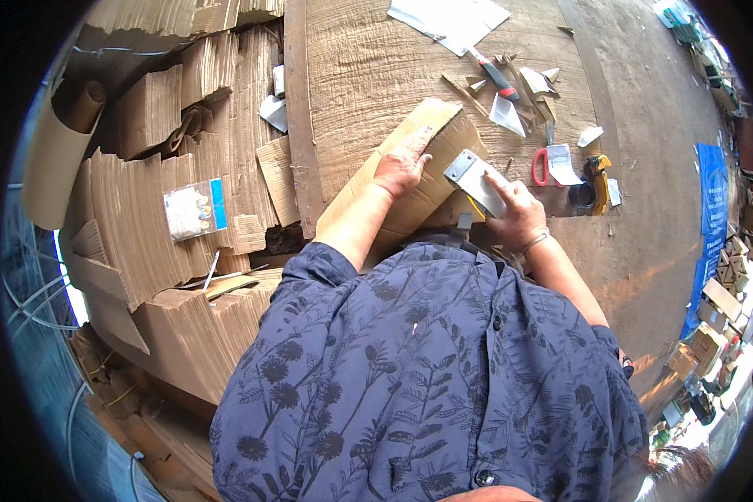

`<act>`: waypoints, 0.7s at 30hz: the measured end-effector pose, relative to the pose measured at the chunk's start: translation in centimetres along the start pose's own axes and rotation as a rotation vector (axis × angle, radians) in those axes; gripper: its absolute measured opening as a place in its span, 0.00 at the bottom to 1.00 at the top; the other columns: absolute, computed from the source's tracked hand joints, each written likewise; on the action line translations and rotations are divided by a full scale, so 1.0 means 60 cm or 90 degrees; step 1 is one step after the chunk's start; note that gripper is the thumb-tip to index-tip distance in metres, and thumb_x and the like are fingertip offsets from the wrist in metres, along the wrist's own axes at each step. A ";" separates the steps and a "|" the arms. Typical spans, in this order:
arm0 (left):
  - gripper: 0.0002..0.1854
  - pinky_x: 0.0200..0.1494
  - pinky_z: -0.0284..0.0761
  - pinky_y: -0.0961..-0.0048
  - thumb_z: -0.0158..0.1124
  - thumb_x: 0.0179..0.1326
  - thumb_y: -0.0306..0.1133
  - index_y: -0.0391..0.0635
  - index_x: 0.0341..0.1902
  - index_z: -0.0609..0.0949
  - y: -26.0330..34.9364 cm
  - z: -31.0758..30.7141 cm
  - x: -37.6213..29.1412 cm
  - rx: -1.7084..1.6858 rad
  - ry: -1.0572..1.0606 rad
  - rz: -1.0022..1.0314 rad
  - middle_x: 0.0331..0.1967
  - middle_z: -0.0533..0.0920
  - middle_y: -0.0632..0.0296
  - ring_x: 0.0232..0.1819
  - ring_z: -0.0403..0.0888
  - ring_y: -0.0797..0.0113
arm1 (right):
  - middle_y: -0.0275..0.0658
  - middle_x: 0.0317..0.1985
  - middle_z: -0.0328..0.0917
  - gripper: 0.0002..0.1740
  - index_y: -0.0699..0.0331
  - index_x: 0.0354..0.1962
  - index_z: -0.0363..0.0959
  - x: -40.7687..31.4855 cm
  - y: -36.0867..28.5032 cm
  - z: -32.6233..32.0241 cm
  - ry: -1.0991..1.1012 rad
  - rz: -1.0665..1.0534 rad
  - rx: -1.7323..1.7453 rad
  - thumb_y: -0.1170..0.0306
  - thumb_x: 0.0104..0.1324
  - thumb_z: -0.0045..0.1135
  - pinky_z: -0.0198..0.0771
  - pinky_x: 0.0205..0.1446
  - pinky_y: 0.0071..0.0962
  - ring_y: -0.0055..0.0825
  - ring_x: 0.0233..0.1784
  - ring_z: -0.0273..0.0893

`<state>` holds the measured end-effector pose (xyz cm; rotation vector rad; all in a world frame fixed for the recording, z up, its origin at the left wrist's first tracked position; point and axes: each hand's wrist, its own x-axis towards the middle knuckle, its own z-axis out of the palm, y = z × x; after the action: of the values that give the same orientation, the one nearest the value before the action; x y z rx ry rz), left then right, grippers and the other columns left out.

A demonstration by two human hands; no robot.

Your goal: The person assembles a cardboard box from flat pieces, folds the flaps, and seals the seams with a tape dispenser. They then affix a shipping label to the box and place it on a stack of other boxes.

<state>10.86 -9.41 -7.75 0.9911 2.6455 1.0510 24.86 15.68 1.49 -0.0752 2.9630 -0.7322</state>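
Observation:
A long folded cardboard piece (414, 188) lies at a slant on the worktable in front of me. My left hand (405, 162) presses on its top face near the far end, fingers stretched forward. In my right hand (516, 207) is a silver metal hand tool (477, 179), possibly a stapler. Its blunt, riveted head is at the cardboard's right side; whether they touch is unclear. My right index finger rests along the tool's top, and a yellow part shows beneath it.
Beyond the cardboard lie a red-and-black-handled knife (499, 80), paper and cardboard scraps, and a white sheet (448, 22). Red-handled scissors (540, 168) and a yellow tape dispenser (599, 185) are to the right. Stacked cardboard (144, 219) fills the left, with a plastic packet (194, 209) on it.

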 end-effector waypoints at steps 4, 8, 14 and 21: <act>0.26 0.64 0.70 0.67 0.57 0.66 0.38 0.54 0.68 0.71 0.032 -0.021 0.002 -0.001 -0.007 -0.038 0.66 0.73 0.56 0.64 0.72 0.55 | 0.41 0.35 0.76 0.44 0.38 0.63 0.67 -0.023 -0.031 -0.093 -0.006 0.014 0.026 0.60 0.45 0.71 0.78 0.40 0.38 0.39 0.38 0.79; 0.26 0.63 0.70 0.67 0.60 0.64 0.36 0.54 0.67 0.72 0.027 -0.017 0.002 0.029 -0.014 -0.038 0.64 0.75 0.58 0.62 0.73 0.54 | 0.41 0.34 0.74 0.43 0.36 0.63 0.68 -0.045 -0.041 -0.131 -0.034 0.017 -0.010 0.58 0.45 0.70 0.78 0.38 0.37 0.39 0.36 0.79; 0.32 0.68 0.66 0.63 0.62 0.61 0.29 0.53 0.71 0.67 0.031 -0.033 0.030 0.021 -0.103 -0.014 0.66 0.72 0.50 0.67 0.70 0.50 | 0.42 0.38 0.73 0.46 0.32 0.65 0.63 -0.056 0.038 0.042 -0.026 0.072 0.010 0.60 0.46 0.71 0.78 0.41 0.40 0.43 0.38 0.79; 0.31 0.52 0.76 0.52 0.45 0.67 0.64 0.47 0.49 0.77 0.088 0.024 0.121 0.280 -0.084 -0.395 0.48 0.82 0.44 0.51 0.81 0.46 | 0.42 0.39 0.72 0.45 0.32 0.64 0.64 -0.020 0.019 0.102 -0.002 0.113 0.068 0.61 0.46 0.71 0.78 0.42 0.40 0.42 0.41 0.78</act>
<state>8.52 -1.22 -4.54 0.2156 2.8183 0.2713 26.60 13.93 -4.37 0.1903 2.8732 -0.8624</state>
